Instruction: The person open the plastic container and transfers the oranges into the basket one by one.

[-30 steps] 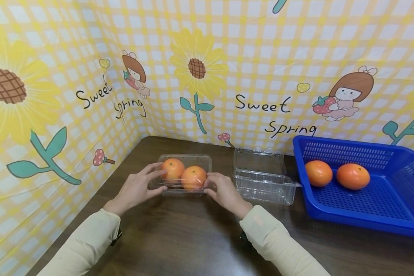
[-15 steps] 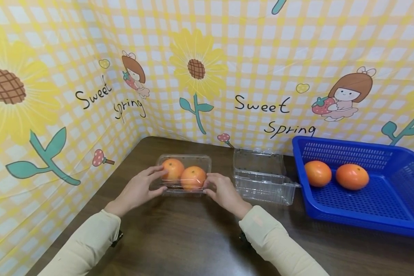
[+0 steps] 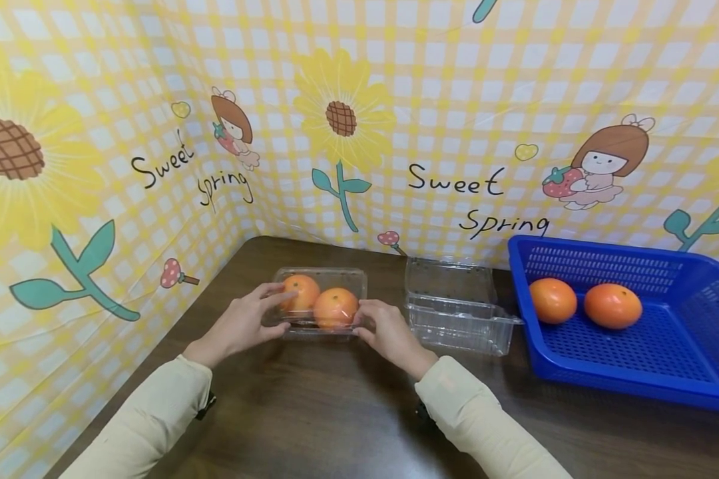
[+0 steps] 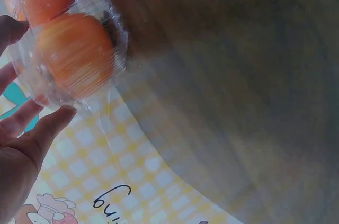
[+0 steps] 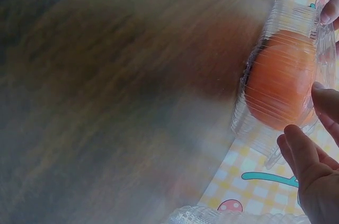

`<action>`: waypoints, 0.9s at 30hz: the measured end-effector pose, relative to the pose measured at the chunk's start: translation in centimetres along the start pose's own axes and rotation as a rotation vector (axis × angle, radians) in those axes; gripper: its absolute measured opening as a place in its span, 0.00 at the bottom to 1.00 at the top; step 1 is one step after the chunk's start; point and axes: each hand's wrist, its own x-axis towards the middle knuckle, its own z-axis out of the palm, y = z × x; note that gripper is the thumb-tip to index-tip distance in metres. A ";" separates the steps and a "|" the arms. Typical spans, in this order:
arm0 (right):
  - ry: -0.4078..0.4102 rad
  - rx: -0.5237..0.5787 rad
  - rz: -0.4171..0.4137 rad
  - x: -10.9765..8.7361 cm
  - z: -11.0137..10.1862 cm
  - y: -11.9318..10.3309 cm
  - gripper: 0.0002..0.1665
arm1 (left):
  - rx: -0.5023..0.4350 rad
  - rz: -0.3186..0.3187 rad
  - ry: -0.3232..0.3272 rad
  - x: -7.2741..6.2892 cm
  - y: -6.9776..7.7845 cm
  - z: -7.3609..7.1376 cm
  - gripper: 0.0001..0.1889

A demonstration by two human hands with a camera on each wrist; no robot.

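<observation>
In the head view, a clear plastic clamshell box [image 3: 320, 332] with its lid down lies on the table and contains two oranges [image 3: 335, 306]. My left hand [image 3: 239, 324] grips its left end, with the thumb [image 4: 50, 127] at the front corner and the fingers spread over the lid and side. At the right end, my right hand [image 3: 392, 334] pinches the lid's edge between thumb and fingers. The right wrist view shows the ribbed side wall [image 5: 259, 123] of the box between the two hands. Whether the lid is fully latched cannot be made out.
Another clear clamshell box [image 3: 461, 326] stands right of the hands, its lid raised at the back. Further right is a blue plastic basket [image 3: 623, 382] bearing two oranges [image 3: 613, 306]. A yellow checked cloth [image 3: 443, 86] covers the walls behind the dark wooden table [image 3: 311, 412].
My left hand's fingers shift slightly on the lid's left end. The box, its oranges and my right hand stay in place.
</observation>
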 end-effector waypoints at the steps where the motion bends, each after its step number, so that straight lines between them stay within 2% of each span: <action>1: 0.000 -0.002 -0.001 0.0 0.0 0.0 0.06 | 0.005 0.001 -0.010 0.1 0.0 -0.1 0.27; 8: 0.018 0.009 -0.009 -0.1 0.0 0.1 0.06 | -0.003 0.011 -0.070 0.6 -0.3 -0.7 0.25; 13: 0.023 0.008 -0.008 -0.1 0.1 0.2 0.07 | 0.000 0.063 -0.081 0.7 -0.6 -0.9 0.25; 19: 0.029 0.007 -0.011 0.0 0.1 0.2 0.07 | 0.014 0.146 -0.074 0.7 -1.0 -0.9 0.25; 24: 0.032 0.009 -0.018 0.0 0.2 0.1 0.08 | 0.031 0.205 -0.032 0.4 -1.7 -0.7 0.24; 27: 0.035 0.008 -0.018 0.0 0.2 0.1 0.09 | 0.011 0.232 -0.012 0.3 -2.0 -0.6 0.24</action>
